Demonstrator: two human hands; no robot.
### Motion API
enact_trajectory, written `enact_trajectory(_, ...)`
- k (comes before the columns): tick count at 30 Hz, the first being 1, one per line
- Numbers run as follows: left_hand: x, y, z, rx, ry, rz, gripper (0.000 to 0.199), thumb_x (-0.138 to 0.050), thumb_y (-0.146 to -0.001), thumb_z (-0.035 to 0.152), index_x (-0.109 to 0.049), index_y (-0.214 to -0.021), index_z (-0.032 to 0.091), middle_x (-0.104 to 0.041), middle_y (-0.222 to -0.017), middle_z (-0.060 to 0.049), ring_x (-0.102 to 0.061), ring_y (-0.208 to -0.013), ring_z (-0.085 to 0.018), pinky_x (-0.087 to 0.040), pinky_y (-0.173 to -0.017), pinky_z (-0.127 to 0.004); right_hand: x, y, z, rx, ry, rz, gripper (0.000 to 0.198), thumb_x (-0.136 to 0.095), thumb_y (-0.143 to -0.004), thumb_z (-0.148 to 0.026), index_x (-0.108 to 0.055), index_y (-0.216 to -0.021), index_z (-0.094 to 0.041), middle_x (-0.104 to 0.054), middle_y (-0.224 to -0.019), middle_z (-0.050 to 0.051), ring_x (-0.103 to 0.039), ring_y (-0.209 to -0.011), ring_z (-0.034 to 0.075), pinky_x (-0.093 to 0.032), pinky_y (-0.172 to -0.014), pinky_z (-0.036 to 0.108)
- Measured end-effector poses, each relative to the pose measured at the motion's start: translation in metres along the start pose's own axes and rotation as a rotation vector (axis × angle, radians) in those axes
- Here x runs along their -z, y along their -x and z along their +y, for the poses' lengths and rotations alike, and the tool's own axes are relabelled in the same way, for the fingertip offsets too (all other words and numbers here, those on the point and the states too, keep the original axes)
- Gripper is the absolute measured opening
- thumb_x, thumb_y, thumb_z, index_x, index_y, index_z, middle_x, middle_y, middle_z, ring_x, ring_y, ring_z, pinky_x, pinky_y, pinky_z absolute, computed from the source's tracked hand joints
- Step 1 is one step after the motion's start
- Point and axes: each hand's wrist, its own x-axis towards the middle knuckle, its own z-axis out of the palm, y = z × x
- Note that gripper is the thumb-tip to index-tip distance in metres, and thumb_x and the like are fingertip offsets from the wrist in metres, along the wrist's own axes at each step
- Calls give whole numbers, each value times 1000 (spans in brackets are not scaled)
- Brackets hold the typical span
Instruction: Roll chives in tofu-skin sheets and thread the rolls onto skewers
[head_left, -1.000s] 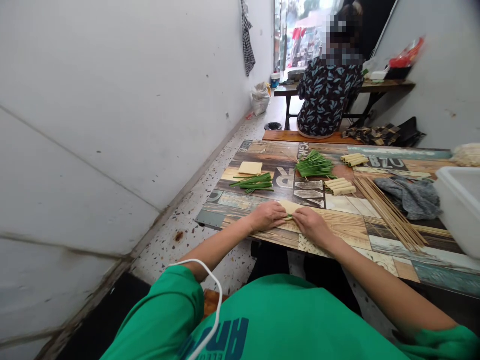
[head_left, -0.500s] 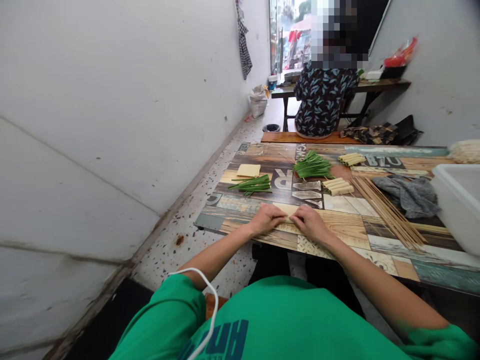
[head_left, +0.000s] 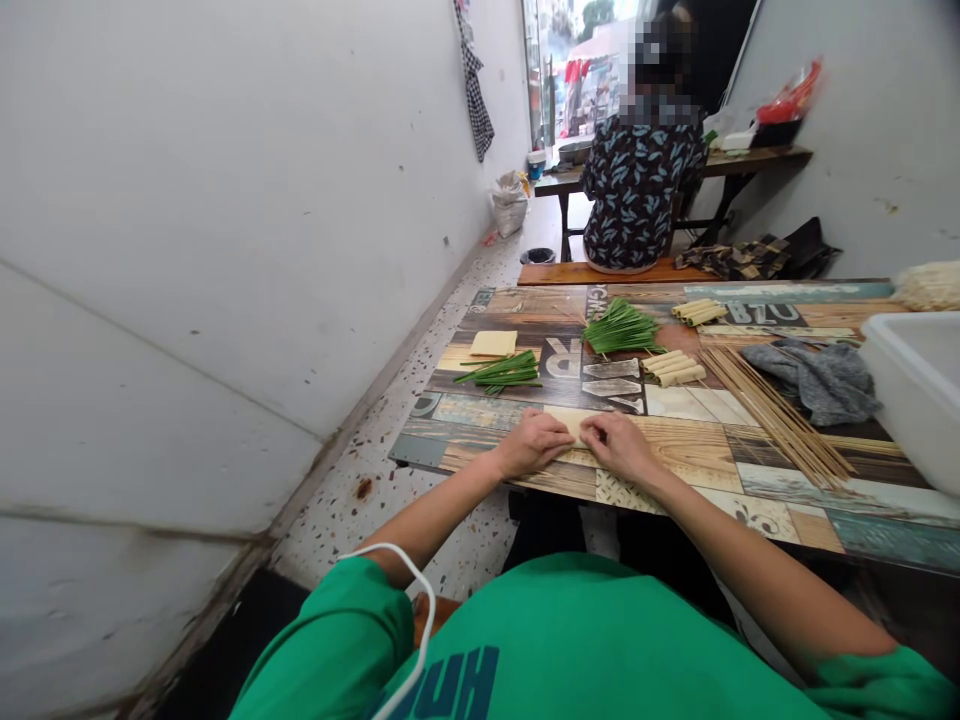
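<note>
A pale yellow tofu skin sheet [head_left: 566,417] lies flat near the front edge of the table. My left hand [head_left: 534,443] grips its near left edge, fingers closed. At the near right edge my right hand [head_left: 616,442] pinches the same sheet; the fingers cover what lies under them. Beyond my left hand are a small bunch of cut green chives [head_left: 501,372] and a stack of square tofu skin sheets [head_left: 493,343]. Farther off lies a larger bunch of chives [head_left: 621,328]. Several rolled tofu skins [head_left: 673,368] rest beyond my right hand, with more rolls [head_left: 699,312] behind.
Long thin bamboo skewers [head_left: 776,415] lie on the right of the patterned table [head_left: 465,412], beside a grey cloth [head_left: 817,380] and a white plastic tub [head_left: 911,390]. Another person [head_left: 641,190] sits at a table farther back, facing away. A wall stands on the left.
The camera view has shifted slightly. Both hands stay at the near edge of the sheet; the fingertips are a little farther apart, with more of the sheet showing between them.
</note>
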Motion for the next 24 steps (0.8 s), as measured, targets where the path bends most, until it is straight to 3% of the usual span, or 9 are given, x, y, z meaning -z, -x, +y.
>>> enact_trajectory(6, 1, -3, 3, 39, 45, 0, 26, -52, -97, 36, -74, -95, 21, -72, -97, -7, -62, -89, -16, -37, -82, -33, 4, 9, -12, 242, 282, 72, 21, -48, -94, -20, -63, -79, -18, -62, -81, 8, -50, -81, 21, -36, -75, 33)
enact_trajectory(10, 2, -5, 6, 83, 69, 1, 27, -52, -97, 35, -74, -93, 20, -71, -96, -6, -61, -87, -16, -36, -79, -32, 6, 15, -19, 407, 408, 150, 22, -48, -97, -24, -66, -85, -18, -62, -104, 12, -48, -99, 24, -35, -85, 36)
enact_trajectory(13, 2, -4, 9, 106, 64, 13, 27, -52, -97, 36, -74, -92, 21, -69, -97, -6, -59, -88, -16, -35, -82, -32, 6, 16, -18, 495, 483, 111, 23, -46, -97, -19, -67, -87, -18, -62, -95, 11, -47, -95, 23, -35, -86, 36)
enact_trajectory(18, 4, -3, 16, 130, -76, 75, 30, -50, -97, 39, -73, -87, 22, -66, -93, -6, -54, -92, -18, -31, -81, -35, 3, 14, -15, 562, 593, 67, 26, -47, -96, -15, -67, -80, -15, -57, -77, 8, -44, -82, 22, -34, -78, 34)
enact_trajectory(24, 8, -6, 21, 110, -120, 12, 35, -45, -99, 36, -70, -83, 19, -66, -81, -5, -52, -80, -17, -30, -76, -34, 0, 8, -11, 517, 528, 39, 24, -50, -95, -16, -67, -78, -15, -58, -76, 8, -44, -79, 21, -33, -73, 33)
